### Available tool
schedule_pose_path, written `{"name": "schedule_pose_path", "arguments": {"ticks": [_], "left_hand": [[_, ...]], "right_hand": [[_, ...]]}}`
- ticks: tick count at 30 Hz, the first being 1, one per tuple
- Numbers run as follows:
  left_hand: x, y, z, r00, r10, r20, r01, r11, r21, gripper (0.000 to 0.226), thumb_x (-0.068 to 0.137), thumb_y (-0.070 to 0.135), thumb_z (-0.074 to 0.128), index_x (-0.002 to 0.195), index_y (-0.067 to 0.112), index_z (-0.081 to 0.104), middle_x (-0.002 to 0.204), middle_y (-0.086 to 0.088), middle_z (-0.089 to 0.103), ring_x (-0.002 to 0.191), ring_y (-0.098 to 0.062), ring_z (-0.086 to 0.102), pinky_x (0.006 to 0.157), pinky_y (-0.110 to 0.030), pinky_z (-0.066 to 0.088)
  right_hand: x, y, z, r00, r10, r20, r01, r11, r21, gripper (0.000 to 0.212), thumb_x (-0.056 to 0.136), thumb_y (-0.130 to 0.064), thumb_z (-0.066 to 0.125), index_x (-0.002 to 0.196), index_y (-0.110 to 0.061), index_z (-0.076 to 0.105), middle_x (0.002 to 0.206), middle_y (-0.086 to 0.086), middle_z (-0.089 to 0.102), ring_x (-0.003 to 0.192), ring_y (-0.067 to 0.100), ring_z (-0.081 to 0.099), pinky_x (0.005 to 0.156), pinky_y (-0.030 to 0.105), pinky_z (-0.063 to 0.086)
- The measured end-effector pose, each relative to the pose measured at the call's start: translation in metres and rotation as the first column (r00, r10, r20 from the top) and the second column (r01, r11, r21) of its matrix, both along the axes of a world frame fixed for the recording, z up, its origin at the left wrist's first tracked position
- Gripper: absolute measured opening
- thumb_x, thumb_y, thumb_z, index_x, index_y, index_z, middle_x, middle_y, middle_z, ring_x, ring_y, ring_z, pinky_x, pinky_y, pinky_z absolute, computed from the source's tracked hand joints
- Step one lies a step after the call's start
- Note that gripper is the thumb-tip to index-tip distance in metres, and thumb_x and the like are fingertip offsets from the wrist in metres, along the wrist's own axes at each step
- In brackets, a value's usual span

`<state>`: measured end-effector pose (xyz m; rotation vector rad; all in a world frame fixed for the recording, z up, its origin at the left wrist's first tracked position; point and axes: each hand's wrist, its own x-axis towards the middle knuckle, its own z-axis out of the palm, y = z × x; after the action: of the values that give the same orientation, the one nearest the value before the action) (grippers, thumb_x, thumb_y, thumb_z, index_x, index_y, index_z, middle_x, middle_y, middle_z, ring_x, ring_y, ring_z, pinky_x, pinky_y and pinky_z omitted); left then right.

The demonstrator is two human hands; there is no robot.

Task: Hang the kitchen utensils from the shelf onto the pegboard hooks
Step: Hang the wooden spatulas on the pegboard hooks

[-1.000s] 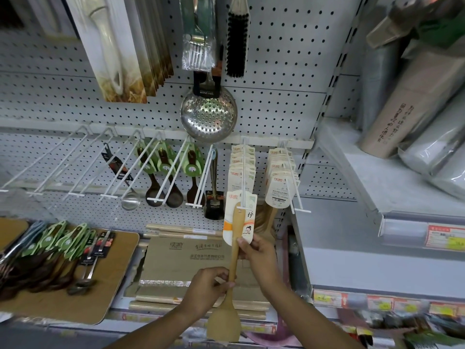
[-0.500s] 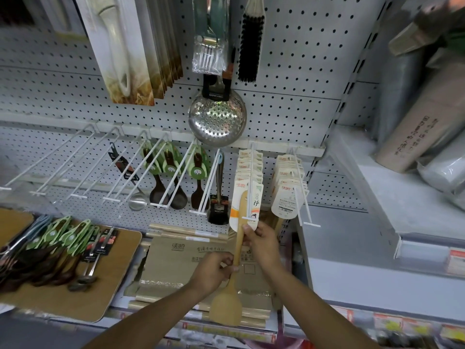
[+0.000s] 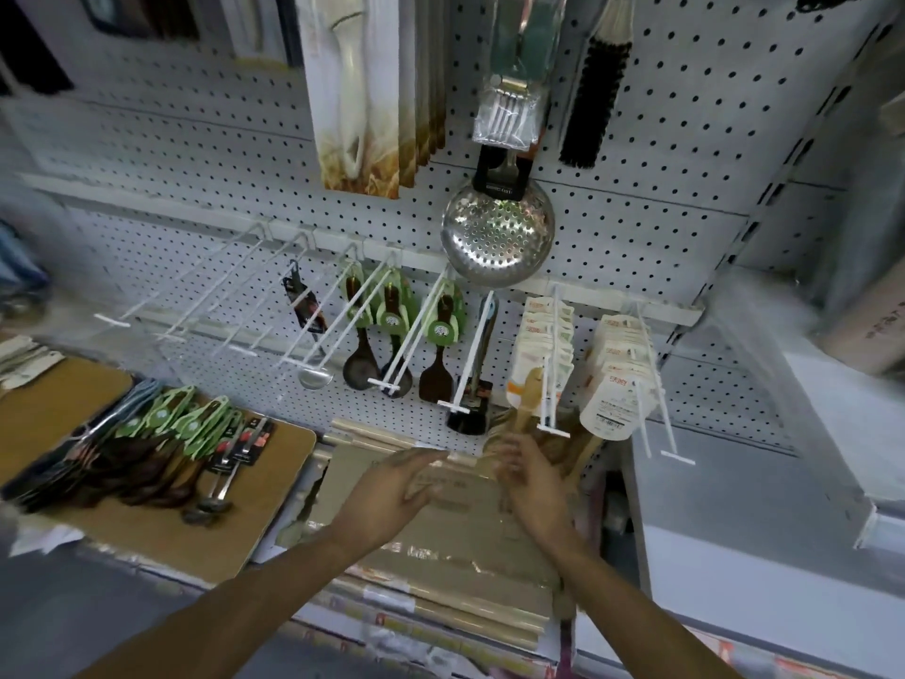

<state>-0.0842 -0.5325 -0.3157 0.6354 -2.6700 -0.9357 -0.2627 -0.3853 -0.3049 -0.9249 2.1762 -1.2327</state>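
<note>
- Reaching forward: left hand (image 3: 392, 487), fingers straight and spread, holding nothing, above the flat cardboard packs (image 3: 440, 546).
- Right hand (image 3: 531, 475): blurred, just below the hung wooden spatula (image 3: 526, 401); whether it grips anything cannot be told.
- Wooden spatula: hanging at the front of a white hook (image 3: 551, 379), before a row of carded packs (image 3: 543, 335).
- Pegboard (image 3: 636, 237): dark spoons on green cards (image 3: 392, 316), a perforated skimmer (image 3: 497, 235) above.
- Shelf board (image 3: 274, 487), left: loose utensils (image 3: 161, 453) lying in a pile.
</note>
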Motion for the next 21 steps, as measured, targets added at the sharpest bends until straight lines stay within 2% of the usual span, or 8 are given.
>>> {"name": "schedule_pose_path", "arguments": {"ticks": [2,3,5,8,10,13,16,21], "left_hand": [[0.023,-0.015,0.006,1.0,0.007,-0.02,-0.008,0.999,-0.053,0.046,0.097,0.047,0.055,0.142,0.037,0.05,0.145,0.014,0.053,0.132,-0.006,0.049,0.11,-0.027,0.041],[0.035,-0.023,0.01,0.999,0.018,-0.036,-0.021,0.997,-0.071,0.046,0.096,0.049,0.054,0.14,0.036,0.052,0.143,0.014,0.055,0.13,-0.006,0.05,0.109,-0.027,0.043],[0.062,-0.038,0.019,0.996,0.049,-0.07,-0.054,0.995,-0.079,0.045,0.095,0.053,0.052,0.137,0.038,0.055,0.139,0.017,0.055,0.127,-0.001,0.05,0.106,-0.024,0.044],[0.11,-0.061,0.028,0.992,0.091,-0.091,-0.1,0.991,-0.089,0.04,0.096,0.048,0.058,0.136,0.041,0.054,0.137,0.021,0.054,0.125,0.004,0.049,0.106,-0.023,0.044],[0.145,-0.078,0.035,0.988,0.115,-0.106,-0.129,0.982,-0.138,0.039,0.095,0.048,0.058,0.134,0.043,0.053,0.137,0.021,0.055,0.125,0.003,0.05,0.105,-0.02,0.042],[0.201,-0.101,0.049,0.984,0.125,-0.126,-0.146,0.975,-0.17,0.039,0.095,0.036,0.064,0.133,0.031,0.059,0.132,0.013,0.06,0.121,0.0,0.05,0.102,-0.008,0.034],[0.264,-0.127,0.06,0.977,0.166,-0.133,-0.188,0.966,-0.179,0.041,0.094,0.042,0.061,0.133,0.03,0.059,0.133,0.013,0.059,0.122,-0.001,0.051,0.101,-0.014,0.039],[0.367,-0.171,0.075,0.962,0.236,-0.135,-0.262,0.936,-0.233,0.045,0.091,0.042,0.069,0.134,0.032,0.058,0.132,0.017,0.058,0.122,0.003,0.049,0.102,-0.018,0.041]], "right_hand": [[0.014,-0.016,0.005,0.983,0.106,-0.149,-0.103,0.994,0.024,0.033,0.093,-0.03,0.061,0.121,-0.045,0.051,0.12,-0.014,0.06,0.11,0.006,0.058,0.091,0.026,0.049],[0.022,-0.025,0.008,0.957,0.175,-0.232,-0.167,0.984,0.053,0.031,0.094,-0.033,0.061,0.122,-0.042,0.053,0.123,-0.015,0.06,0.113,0.004,0.056,0.093,0.027,0.047],[0.041,-0.043,0.015,0.89,0.299,-0.345,-0.28,0.954,0.105,0.034,0.093,-0.029,0.063,0.126,-0.034,0.056,0.127,-0.016,0.058,0.115,0.0,0.052,0.096,0.024,0.044],[0.077,-0.075,0.025,0.785,0.428,-0.447,-0.406,0.901,0.149,0.038,0.093,-0.019,0.063,0.128,-0.029,0.057,0.129,-0.012,0.056,0.116,0.001,0.046,0.093,0.017,0.034],[0.106,-0.096,0.028,0.731,0.482,-0.483,-0.471,0.869,0.155,0.037,0.093,-0.021,0.062,0.129,-0.026,0.056,0.13,-0.009,0.057,0.119,0.008,0.047,0.092,0.018,0.032],[0.154,-0.129,0.034,0.664,0.533,-0.525,-0.55,0.823,0.14,0.035,0.095,-0.027,0.059,0.13,-0.027,0.055,0.129,-0.011,0.056,0.119,0.009,0.048,0.093,0.021,0.036],[0.207,-0.164,0.041,0.636,0.55,-0.542,-0.594,0.796,0.111,0.036,0.096,-0.036,0.058,0.131,-0.027,0.054,0.129,-0.013,0.056,0.119,0.005,0.048,0.096,0.021,0.039],[0.299,-0.224,0.054,0.582,0.589,-0.561,-0.654,0.749,0.107,0.042,0.094,-0.038,0.059,0.135,-0.029,0.05,0.133,-0.014,0.053,0.123,0.005,0.045,0.1,0.024,0.039]]}}
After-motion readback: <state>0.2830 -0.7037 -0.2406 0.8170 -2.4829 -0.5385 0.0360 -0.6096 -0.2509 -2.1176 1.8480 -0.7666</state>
